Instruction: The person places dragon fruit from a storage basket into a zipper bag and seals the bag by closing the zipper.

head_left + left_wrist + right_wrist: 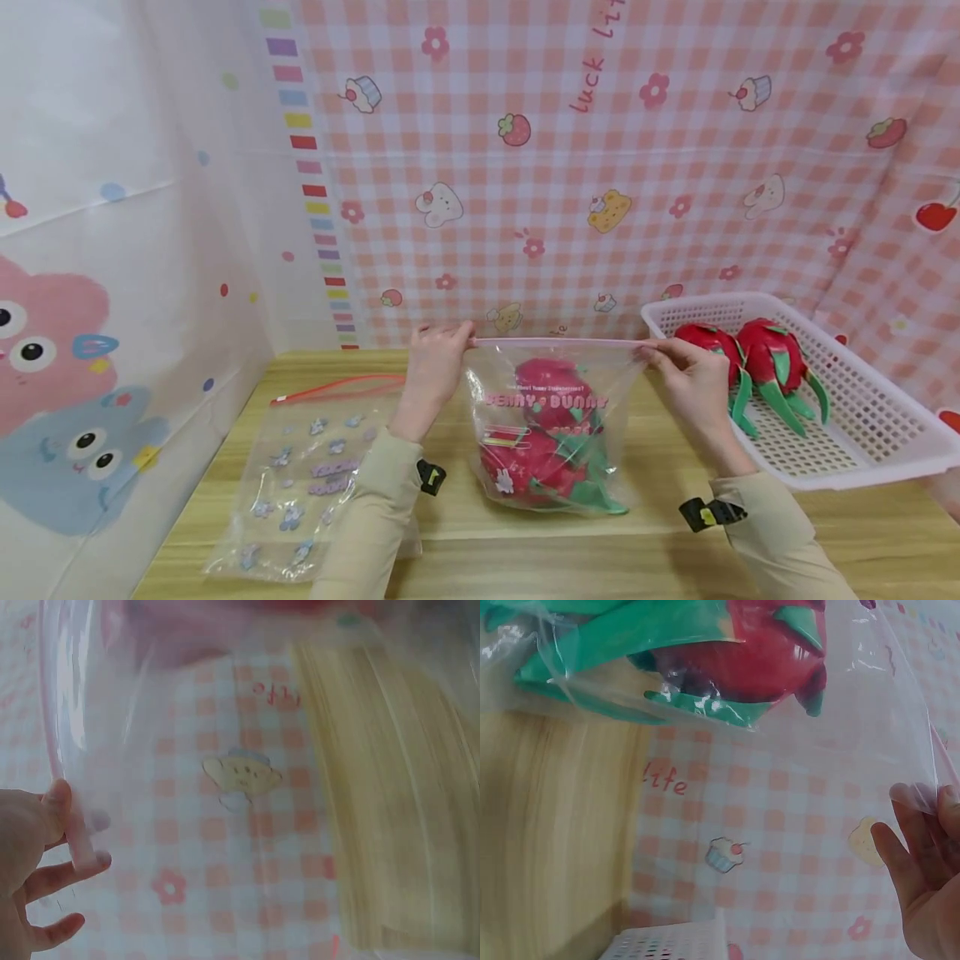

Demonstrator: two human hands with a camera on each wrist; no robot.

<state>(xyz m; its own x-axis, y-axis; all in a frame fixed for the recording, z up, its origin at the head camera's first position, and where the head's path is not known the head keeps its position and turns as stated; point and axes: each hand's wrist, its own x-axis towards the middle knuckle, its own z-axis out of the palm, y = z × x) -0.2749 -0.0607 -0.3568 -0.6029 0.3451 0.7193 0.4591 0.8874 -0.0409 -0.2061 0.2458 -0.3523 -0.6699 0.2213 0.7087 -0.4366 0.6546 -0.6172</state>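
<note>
A clear zip bag (491, 379) with pink lettering and a pink top strip stands upright on the table, stretched wide along its top. Inside it, red dragon fruits (525, 471) with green leaves lie one above the other, seen through the film. My left hand (437, 362) pinches the bag's top left corner between thumb and fingers. At the top right corner, my right hand (692, 382) pinches the strip's end. The left wrist view shows the thumb of that left hand (34, 847) on the strip. In the right wrist view, a dragon fruit (750, 652) sits behind the film.
Another clear zip bag (307, 475) with a red strip and small blue prints lies flat at the left, partly under my left forearm. At the right, a white perforated basket (885, 417) holds two dragon fruits (772, 354). A checked cloth (480, 167) hangs behind the wooden table (540, 567).
</note>
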